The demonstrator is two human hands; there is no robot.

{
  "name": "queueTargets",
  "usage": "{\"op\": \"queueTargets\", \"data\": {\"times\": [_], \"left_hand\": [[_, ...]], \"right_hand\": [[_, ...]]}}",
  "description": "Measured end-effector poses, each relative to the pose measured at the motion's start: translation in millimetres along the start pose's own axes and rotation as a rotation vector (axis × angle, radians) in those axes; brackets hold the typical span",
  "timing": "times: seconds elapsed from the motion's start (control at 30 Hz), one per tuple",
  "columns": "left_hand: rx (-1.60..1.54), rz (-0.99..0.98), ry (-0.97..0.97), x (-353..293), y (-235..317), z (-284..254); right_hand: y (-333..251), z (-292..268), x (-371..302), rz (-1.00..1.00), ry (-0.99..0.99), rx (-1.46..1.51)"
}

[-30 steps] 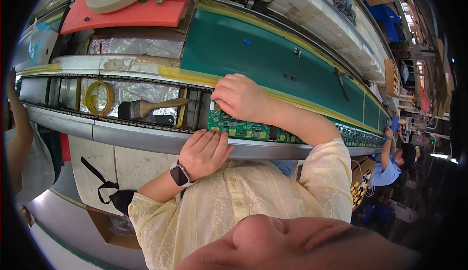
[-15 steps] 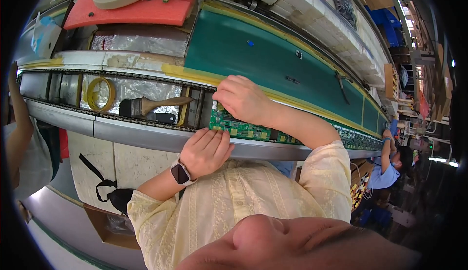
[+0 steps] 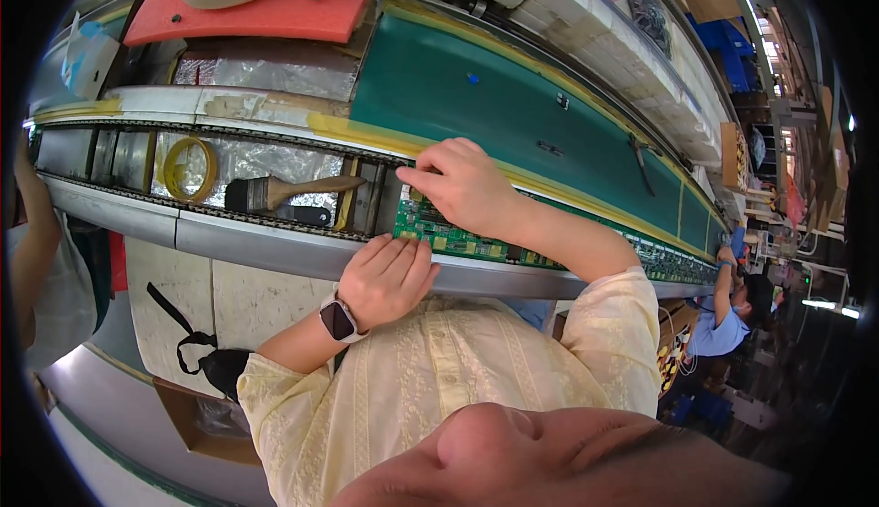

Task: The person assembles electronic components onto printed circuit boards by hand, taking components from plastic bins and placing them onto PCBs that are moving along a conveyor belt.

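A green circuit board packed with small parts lies between the rails of the conveyor line. My left hand, with a watch at the wrist, holds the board's near left edge, its fingers bent and pressed together over the front rail. Above the board's far left corner is my right hand, its index finger reaching left and the other fingers curled under. The thumb and whatever lies beneath the curled fingers are hidden. A whitish part shows at the corner below the index finger.
Left along the line lie a wooden-handled brush and a yellow tape roll. Beyond the far rail is a green mat bearing small parts and tweezers. A red foam sheet lies far left. Other people stand at both sides.
My right hand has shifted slightly, its index finger now straighter and farther from the whitish part. The left hand stays at the board's edge.
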State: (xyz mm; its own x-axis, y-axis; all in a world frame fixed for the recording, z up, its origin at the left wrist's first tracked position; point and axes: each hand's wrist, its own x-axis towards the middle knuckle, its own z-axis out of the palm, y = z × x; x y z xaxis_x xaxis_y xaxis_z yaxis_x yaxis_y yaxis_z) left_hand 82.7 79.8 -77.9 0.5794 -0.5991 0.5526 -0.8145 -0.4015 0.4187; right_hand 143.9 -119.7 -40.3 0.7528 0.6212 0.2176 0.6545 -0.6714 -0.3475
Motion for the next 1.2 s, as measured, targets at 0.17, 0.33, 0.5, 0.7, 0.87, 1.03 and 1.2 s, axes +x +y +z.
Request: {"op": "queueTargets", "data": {"times": [0.17,0.33,0.5,0.7,0.87,1.03,1.2], "left_hand": [[-0.007,0.006,0.001,1,0,1],[0.014,-0.001,-0.012,1,0,0],[0.025,0.002,-0.010,3,0,0],[0.030,0.000,-0.026,5,0,0],[0.033,0.004,-0.020,5,1,1],[0.050,-0.016,-0.008,6,2,0],[0.042,-0.013,-0.007,4,-1,2]], "right_hand": [[0,2,-12,-0.056,0.091,-0.093],[-3,9,-16,-0.099,0.068,-0.239],[1,13,-14,-0.061,0.087,-0.262],[5,15,-12,0.010,0.096,-0.086],[3,15,-10,-0.020,0.111,-0.092],[2,20,-9,-0.009,0.148,-0.127],[16,-6,-12,0.120,0.103,-0.147]]}}
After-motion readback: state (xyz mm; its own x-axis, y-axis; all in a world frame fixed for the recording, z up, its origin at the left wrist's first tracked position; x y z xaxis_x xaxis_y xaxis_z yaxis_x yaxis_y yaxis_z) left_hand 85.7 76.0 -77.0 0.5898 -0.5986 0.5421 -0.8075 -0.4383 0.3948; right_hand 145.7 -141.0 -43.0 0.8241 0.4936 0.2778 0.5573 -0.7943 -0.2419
